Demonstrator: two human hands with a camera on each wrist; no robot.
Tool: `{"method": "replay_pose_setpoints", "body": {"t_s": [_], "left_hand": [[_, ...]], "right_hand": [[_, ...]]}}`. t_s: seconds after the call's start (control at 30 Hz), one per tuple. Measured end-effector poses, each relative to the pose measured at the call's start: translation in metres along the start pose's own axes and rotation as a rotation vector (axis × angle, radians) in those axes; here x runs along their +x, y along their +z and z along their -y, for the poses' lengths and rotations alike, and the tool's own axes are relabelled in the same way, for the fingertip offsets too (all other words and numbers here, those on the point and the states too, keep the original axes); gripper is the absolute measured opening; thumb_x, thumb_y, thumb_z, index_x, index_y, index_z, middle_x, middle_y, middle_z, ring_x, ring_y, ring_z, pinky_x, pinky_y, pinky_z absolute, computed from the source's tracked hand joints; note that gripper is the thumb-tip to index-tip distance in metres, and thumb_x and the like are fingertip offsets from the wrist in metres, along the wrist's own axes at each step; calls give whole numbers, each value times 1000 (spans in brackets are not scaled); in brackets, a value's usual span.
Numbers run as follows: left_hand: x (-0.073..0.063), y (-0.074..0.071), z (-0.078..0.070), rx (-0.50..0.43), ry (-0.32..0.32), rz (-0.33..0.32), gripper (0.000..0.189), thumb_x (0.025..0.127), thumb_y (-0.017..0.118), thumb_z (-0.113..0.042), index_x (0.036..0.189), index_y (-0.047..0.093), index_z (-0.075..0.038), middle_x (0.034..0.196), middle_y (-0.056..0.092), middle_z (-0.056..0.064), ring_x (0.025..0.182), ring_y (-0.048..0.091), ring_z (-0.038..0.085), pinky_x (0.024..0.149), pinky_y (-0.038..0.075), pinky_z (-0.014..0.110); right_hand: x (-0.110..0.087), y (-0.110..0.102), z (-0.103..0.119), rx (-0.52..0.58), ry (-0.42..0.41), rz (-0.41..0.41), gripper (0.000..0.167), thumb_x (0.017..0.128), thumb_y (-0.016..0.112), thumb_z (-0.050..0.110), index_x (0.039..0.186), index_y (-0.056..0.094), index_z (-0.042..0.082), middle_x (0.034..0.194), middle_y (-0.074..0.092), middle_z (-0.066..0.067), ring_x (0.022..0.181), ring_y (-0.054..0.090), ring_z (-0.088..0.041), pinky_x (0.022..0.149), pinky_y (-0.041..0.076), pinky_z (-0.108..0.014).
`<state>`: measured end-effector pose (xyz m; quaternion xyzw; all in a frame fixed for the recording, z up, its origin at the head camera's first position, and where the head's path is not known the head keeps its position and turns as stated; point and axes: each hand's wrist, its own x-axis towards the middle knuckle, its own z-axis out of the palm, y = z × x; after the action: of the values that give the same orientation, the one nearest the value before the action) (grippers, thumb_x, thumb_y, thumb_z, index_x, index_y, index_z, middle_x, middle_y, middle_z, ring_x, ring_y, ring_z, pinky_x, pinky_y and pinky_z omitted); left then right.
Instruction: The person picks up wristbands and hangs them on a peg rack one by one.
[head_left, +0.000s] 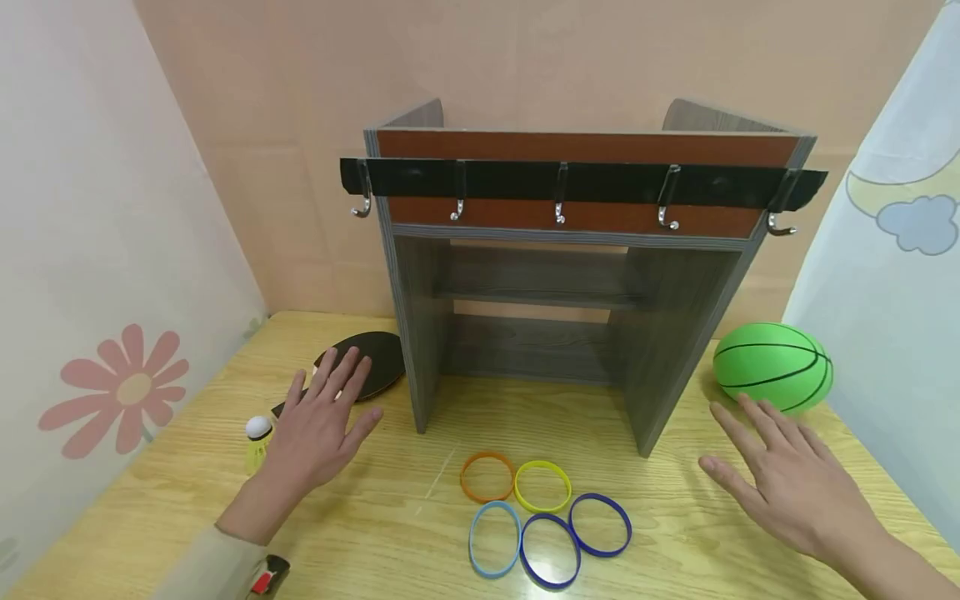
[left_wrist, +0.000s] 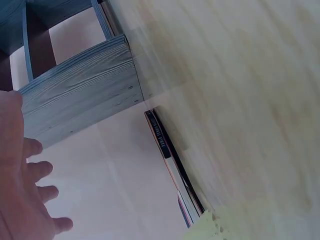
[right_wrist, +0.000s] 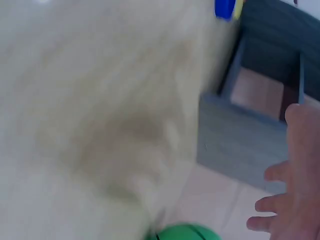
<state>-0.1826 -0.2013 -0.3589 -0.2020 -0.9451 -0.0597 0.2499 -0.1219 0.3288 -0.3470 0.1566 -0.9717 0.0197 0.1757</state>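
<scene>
My left hand (head_left: 318,433) hovers over the left of the table with fingers spread, holding nothing. It partly covers a black table tennis paddle (head_left: 382,367) beside the shelf, and a yellow shuttlecock (head_left: 257,446) with a white tip lies at its wrist. On the right, my right hand (head_left: 795,483) is also spread and holds nothing, just in front of a green ball (head_left: 772,367) with black lines. Between the hands lie several rings: orange (head_left: 463,487), yellow (head_left: 567,479), light blue (head_left: 472,546) and two dark blue, one of them (head_left: 628,533) farthest right.
A grey wooden shelf (head_left: 525,267) stands at the back centre. Across its upper front runs a black strip (head_left: 510,179) bearing several metal hooks, such as the middle hook (head_left: 559,212). Cloth-like walls with printed flowers (head_left: 133,390) and clouds flank the wooden table (head_left: 375,517).
</scene>
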Motion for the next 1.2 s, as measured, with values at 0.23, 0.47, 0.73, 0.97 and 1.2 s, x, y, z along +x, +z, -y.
{"method": "replay_pose_setpoints", "body": {"t_s": [0.23,0.47,0.73,0.97,1.2], "left_hand": [[15,5,-8,-202,79,-190,56,98,49,-40,139,45,-2,140,44,15,130,35,35,101,31,53],[38,13,-20,-414,127,-367,46,99,52,-30,133,51,1,126,53,17,115,50,32,88,46,49],[58,18,-31,-511,187,-520,46,100,48,-30,123,55,9,113,59,21,99,59,33,81,51,46],[64,19,-35,-599,173,-614,25,86,64,5,111,64,9,97,65,15,79,65,22,67,55,28],[65,20,-37,-689,126,-713,24,79,68,15,102,68,9,89,67,14,71,67,26,67,53,18]], "right_hand": [[0,18,40,74,-85,-64,39,83,71,39,104,66,7,100,61,-4,86,61,-25,65,51,-45],[8,38,71,299,-123,-3,19,80,76,32,88,67,18,78,53,18,63,47,3,50,44,-22],[15,46,83,329,-120,89,14,77,77,24,77,63,26,70,44,22,60,40,3,48,37,-21],[15,47,76,485,-136,54,25,74,73,2,73,60,24,62,47,24,55,44,5,47,40,-20],[19,39,66,687,-94,154,17,79,68,-2,77,60,14,66,56,14,58,51,0,48,45,-22]]}}
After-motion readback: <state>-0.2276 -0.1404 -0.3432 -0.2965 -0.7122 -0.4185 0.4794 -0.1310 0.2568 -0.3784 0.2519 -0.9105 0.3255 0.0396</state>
